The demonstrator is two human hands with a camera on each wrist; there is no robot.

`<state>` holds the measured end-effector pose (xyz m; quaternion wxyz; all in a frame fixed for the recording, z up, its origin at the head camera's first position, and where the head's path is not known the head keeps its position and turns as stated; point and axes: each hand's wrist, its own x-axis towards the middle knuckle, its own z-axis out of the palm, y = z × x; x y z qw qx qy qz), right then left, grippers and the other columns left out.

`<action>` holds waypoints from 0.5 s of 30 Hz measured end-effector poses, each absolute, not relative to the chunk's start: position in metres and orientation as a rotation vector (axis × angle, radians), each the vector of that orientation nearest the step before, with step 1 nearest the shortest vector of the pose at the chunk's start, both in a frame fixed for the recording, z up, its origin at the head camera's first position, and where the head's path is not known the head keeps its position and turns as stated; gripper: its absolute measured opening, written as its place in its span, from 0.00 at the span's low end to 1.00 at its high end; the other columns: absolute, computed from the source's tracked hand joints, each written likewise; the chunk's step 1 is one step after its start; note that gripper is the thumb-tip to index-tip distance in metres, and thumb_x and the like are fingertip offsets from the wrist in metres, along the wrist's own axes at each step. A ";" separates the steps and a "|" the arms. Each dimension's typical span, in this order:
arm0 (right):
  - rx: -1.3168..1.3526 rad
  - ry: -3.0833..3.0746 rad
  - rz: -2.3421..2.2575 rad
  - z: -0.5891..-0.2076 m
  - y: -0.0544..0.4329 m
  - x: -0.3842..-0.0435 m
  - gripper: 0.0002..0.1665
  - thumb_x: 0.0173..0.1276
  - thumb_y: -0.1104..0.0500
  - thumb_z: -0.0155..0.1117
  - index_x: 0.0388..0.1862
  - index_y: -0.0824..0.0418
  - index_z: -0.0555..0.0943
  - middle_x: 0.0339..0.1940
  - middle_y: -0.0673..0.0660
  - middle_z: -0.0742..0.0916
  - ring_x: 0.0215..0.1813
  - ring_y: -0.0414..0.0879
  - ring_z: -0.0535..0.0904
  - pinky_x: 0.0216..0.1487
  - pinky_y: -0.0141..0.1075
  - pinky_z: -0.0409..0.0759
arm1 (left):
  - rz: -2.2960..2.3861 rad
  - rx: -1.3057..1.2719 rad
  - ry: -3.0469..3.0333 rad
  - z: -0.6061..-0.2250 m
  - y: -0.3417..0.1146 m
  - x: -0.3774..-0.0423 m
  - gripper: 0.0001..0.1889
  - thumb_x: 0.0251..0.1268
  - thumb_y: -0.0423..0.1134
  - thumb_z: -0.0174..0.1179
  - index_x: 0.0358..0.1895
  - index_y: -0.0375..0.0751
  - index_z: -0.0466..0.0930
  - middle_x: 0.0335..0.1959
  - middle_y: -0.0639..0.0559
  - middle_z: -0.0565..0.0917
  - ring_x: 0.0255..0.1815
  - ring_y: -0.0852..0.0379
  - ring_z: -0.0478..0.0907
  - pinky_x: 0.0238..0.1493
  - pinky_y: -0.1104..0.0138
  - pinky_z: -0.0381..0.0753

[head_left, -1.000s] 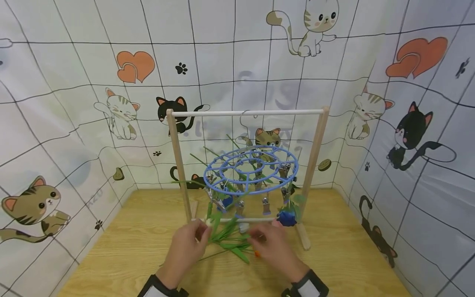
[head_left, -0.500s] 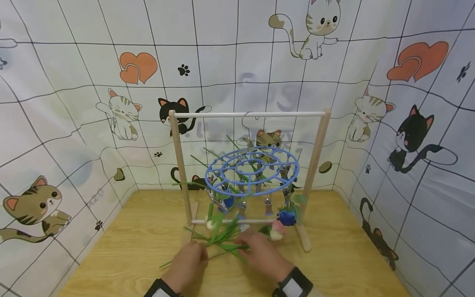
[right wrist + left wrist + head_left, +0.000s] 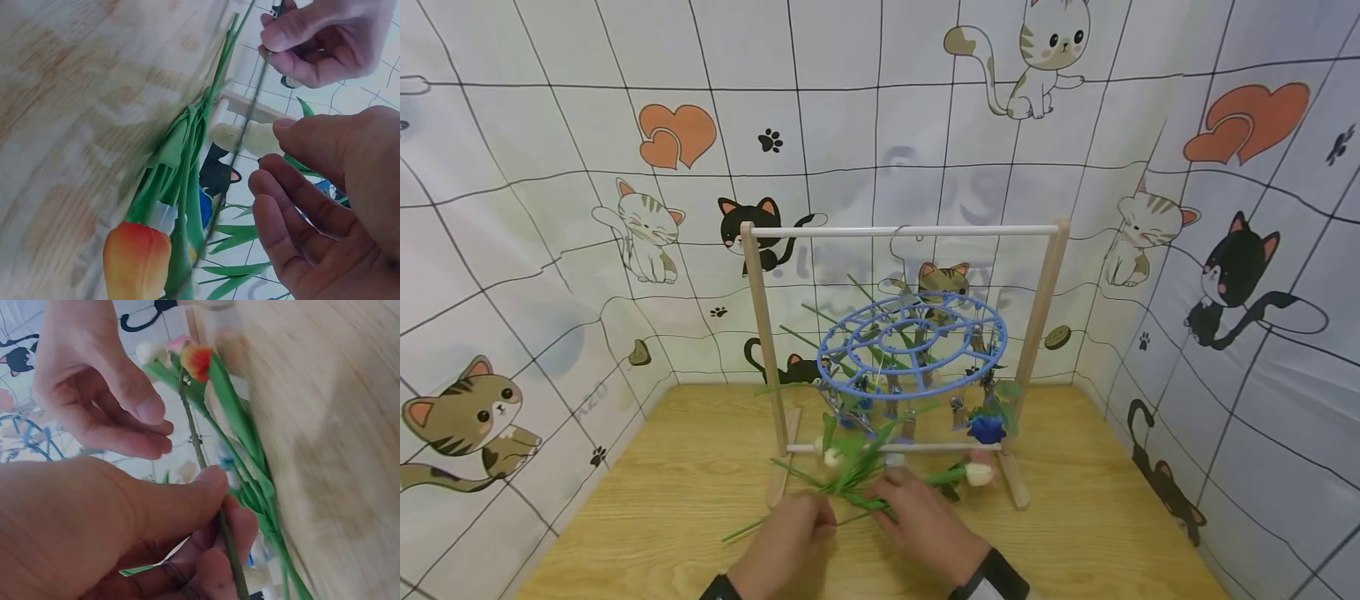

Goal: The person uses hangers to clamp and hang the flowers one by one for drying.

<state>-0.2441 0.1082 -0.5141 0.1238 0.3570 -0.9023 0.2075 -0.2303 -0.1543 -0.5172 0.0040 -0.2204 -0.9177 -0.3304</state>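
My left hand [image 3: 790, 533] is low over the table and pinches a thin brownish-green flower stem [image 3: 192, 425] between thumb and fingers. To its right, my right hand [image 3: 925, 525] has its fingers loosely bent, with a gap between thumb and fingertips beside the stem, in the right wrist view [image 3: 325, 206]. Green-leaved artificial tulips lie on the table just beyond the hands. One is an orange tulip [image 3: 137, 259]; a white tulip [image 3: 979, 475] points right in the head view. The far end of the pinched stem runs past the orange bloom.
Behind the hands, a wooden stand [image 3: 1039, 308] carries a round blue clip hanger [image 3: 923, 393]. Stems and a blue rose [image 3: 987, 429] hang from its clips. Cat-printed sheeting [image 3: 835, 142] encloses the wooden table [image 3: 1097, 508] at the back and sides.
Both hands have come down closer to the table, the left now pinching a stem. The white tulip's head has shifted right, and the hanger has turned slightly.
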 end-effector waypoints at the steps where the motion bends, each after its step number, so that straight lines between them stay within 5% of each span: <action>1: 1.046 -2.599 0.586 -0.513 0.109 -0.244 0.11 0.80 0.59 0.82 0.57 0.54 0.94 0.54 0.47 0.90 0.56 0.41 0.88 0.53 0.33 0.91 | -1.030 -0.704 -2.873 -0.516 -0.153 -0.230 0.05 0.75 0.27 0.76 0.38 0.40 0.94 0.37 0.54 0.94 0.38 0.64 0.87 0.38 0.69 0.87; 15: 1.126 -2.306 0.534 -0.514 0.125 -0.245 0.14 0.69 0.65 0.89 0.46 0.48 0.95 0.42 0.43 0.87 0.43 0.35 0.82 0.46 0.29 0.85 | -1.089 -0.750 -2.798 -0.499 -0.138 -0.221 0.08 0.81 0.30 0.73 0.38 0.39 0.95 0.34 0.49 0.96 0.32 0.70 0.83 0.34 0.72 0.83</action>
